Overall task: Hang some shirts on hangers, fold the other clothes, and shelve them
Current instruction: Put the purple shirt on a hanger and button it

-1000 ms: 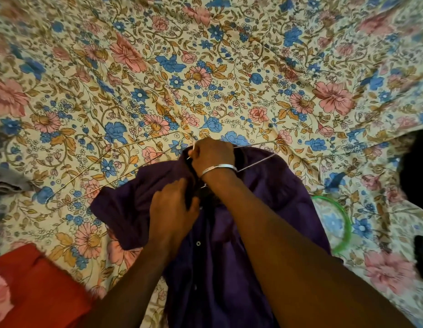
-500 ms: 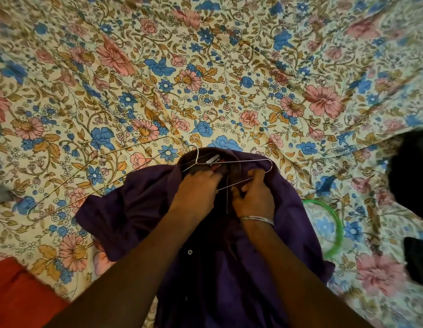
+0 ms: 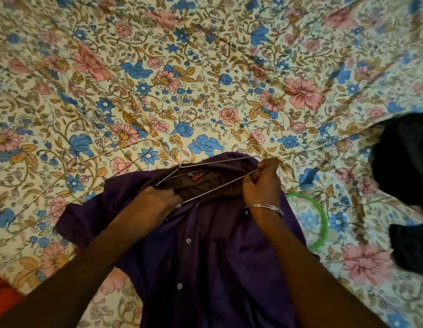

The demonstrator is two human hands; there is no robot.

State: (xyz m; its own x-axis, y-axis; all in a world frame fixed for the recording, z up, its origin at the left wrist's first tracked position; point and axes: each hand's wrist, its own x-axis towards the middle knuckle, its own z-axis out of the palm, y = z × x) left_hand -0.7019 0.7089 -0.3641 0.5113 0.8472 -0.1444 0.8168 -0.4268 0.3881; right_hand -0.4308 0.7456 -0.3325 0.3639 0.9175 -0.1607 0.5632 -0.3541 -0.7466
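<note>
Left hand (image 3: 158,197): gripping purple button-up shirt (image 3: 205,256) collar
Right hand (image 3: 261,183): pinching thin wire hanger (image 3: 212,176) end
Upper frame: open floral bedsheet (image 3: 205,79)

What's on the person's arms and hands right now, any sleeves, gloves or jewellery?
Both forearms are bare as far as the view shows: no sleeves, no gloves. The right hand has a thin silver-coloured metal bangle round the wrist. The left hand and its wrist show nothing worn. No rings are visible on either hand.
</note>
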